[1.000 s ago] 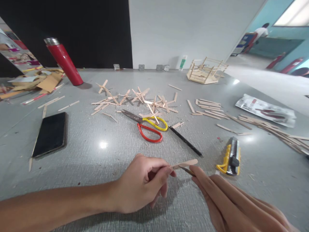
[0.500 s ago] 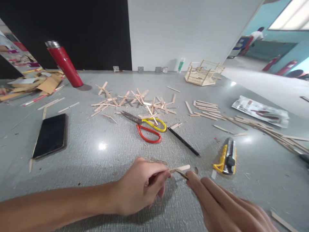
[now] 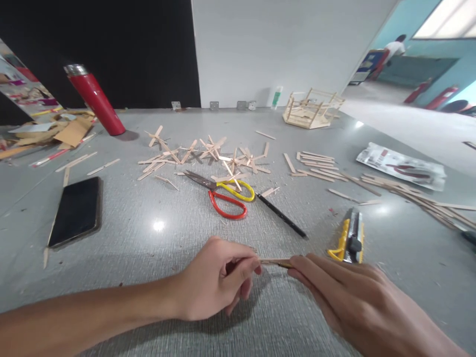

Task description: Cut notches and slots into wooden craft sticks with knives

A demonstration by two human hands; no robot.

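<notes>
In the head view, my left hand (image 3: 219,280) pinches the near end of a thin wooden craft stick (image 3: 273,261), held above the table. Closed fingers of my right hand (image 3: 342,292) grip a thin metal tool (image 3: 285,265) and meet the stick's far end. Only a brass-coloured bit of that tool shows, pressed along the stick; its kind is hidden. Beyond my hands lie scissors (image 3: 227,213) with one red and one yellow handle, and a black pencil-like rod (image 3: 282,216). A yellow utility knife (image 3: 350,239) rests just past my right hand.
Cut sticks (image 3: 213,148) are scattered mid-table, with more sticks (image 3: 320,166) at right. A phone (image 3: 76,212) lies left, near a red bottle (image 3: 95,101). A wooden frame model (image 3: 310,116), glue tube (image 3: 276,97) and white packet (image 3: 401,166) stand farther off. A person (image 3: 395,48) is in the background.
My right hand has moved up and left onto the stick's far end, which stuck out freely before. The tool now lies along the stick. My left hand keeps its pinch.
</notes>
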